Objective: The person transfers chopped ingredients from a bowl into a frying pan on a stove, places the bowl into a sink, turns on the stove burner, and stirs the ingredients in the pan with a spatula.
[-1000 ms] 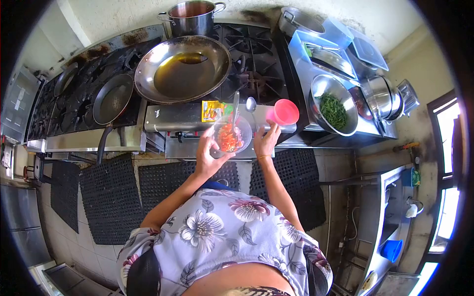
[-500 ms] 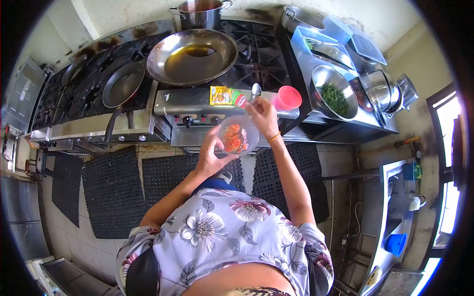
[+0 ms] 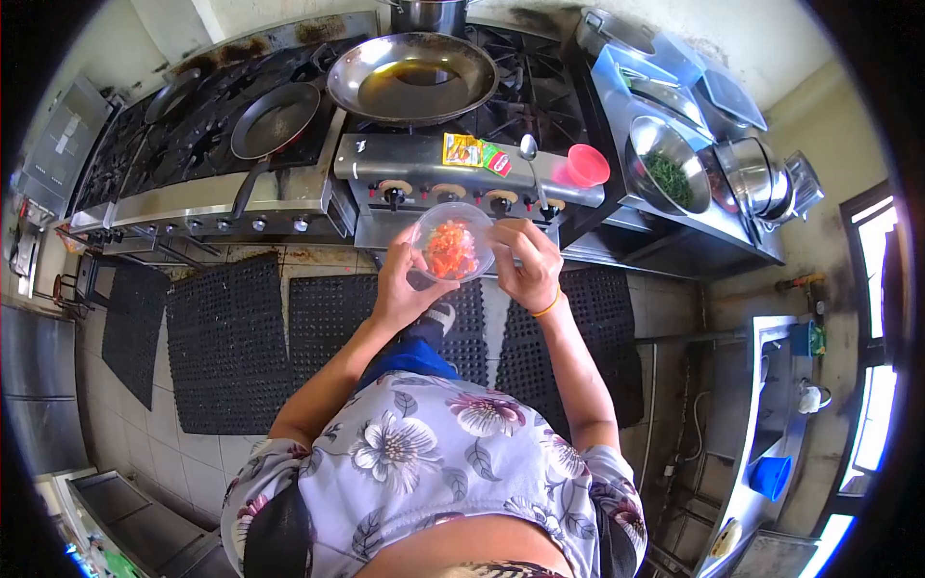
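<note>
A clear plastic bowl (image 3: 485,262) of chopped red and pale pieces (image 3: 451,249) is in my left hand (image 3: 397,284), whose fingers and thumb wrap its left and lower sides. My right hand (image 3: 530,268) is at the bowl's right rim, fingers curled together; what they pinch is hidden. On the stove's steel ledge (image 3: 405,159), just beyond the bowl, lie a yellow packet (image 3: 462,150), a green and red packet (image 3: 495,160) and a metal spoon (image 3: 528,147). A pink cup (image 3: 587,167) stands to their right.
A wide pan of oil (image 3: 412,87) sits on the burners, with a smaller black pan (image 3: 277,120) to its left and a pot (image 3: 434,17) behind. At right are a steel bowl of greens (image 3: 667,178) and stacked metal bowls (image 3: 747,173). Black mats (image 3: 226,337) cover parts of the floor.
The view has shifted, so the stove sits higher and further right. My right hand has moved from near the pink cup to the bowl's rim, and its fingers have curled. The spoon handle above the bowl no longer shows.
</note>
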A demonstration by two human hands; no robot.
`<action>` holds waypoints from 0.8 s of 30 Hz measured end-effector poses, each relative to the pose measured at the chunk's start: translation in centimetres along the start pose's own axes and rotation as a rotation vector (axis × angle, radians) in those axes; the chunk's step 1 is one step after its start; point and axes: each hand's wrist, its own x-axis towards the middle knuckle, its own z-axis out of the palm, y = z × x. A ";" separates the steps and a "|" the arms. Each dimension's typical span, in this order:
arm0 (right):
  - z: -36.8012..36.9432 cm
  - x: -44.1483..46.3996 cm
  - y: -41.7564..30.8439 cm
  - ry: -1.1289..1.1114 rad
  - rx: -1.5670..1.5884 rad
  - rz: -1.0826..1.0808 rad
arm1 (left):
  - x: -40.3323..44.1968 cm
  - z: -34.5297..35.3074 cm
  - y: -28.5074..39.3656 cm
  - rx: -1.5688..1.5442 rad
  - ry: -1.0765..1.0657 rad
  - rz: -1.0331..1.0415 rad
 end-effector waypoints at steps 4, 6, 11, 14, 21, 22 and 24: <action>0.8 -0.8 -0.6 0.069 -0.007 0.035 | -0.4 -1.3 0.7 0.002 0.002 0.013; 1.2 -0.9 -0.7 0.096 0.011 0.084 | -0.4 -1.9 1.0 0.010 0.024 0.039; 2.4 0.0 -0.6 0.164 0.059 0.254 | 0.4 -4.3 1.1 0.094 0.088 0.118; 3.1 1.6 -0.2 0.034 0.100 0.362 | 1.1 -7.1 0.5 0.134 0.085 0.077; 10.2 9.4 -0.6 -0.312 0.027 0.294 | 5.4 -16.5 -1.1 0.184 0.171 0.084; 12.0 10.8 -0.2 -0.263 -0.001 0.111 | 6.1 -18.2 -1.4 0.173 0.174 0.040; 15.1 13.8 -0.8 -0.350 -0.079 0.102 | 8.0 -22.0 -2.5 0.240 0.196 0.061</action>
